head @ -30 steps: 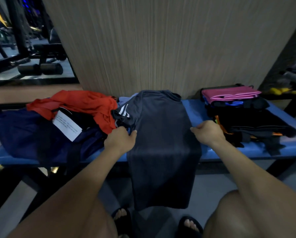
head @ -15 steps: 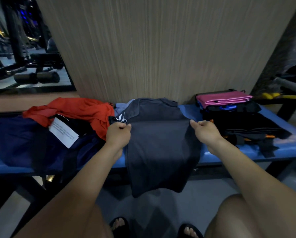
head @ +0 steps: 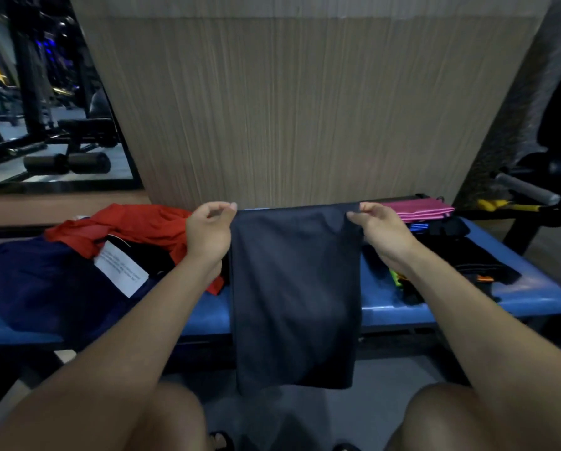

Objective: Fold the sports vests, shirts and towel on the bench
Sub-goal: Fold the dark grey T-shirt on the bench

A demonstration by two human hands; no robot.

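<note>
- Two hands hold one garment: the left hand (head: 209,234) pinches the top left corner of the dark grey shirt (head: 295,294) between thumb and fingertips, and the right hand (head: 378,227) pinches the top right corner the same way.
- Both hands are level with each other, so neither is nearer; the shirt's top edge runs taut between them, left to right.
- Its long axis hangs straight down from that edge, in front of the blue bench (head: 402,301), with the lower hem below the seat's front edge and between the person's knees.
- My reading: the coming fold turns on this vertical hang, since the cloth must be lowered or doubled onto the bare seat directly behind it.
- Compared with half a second ago, the shirt is lifted clear of the bench and its collar end no longer shows; the hands are higher and the panel looks narrower.
- Left of the hands lies the unfolded heap, with a red garment (head: 136,222) over navy cloth (head: 45,288).
- On the right sits the folded stack (head: 435,229), topped by pink cloth.
</note>
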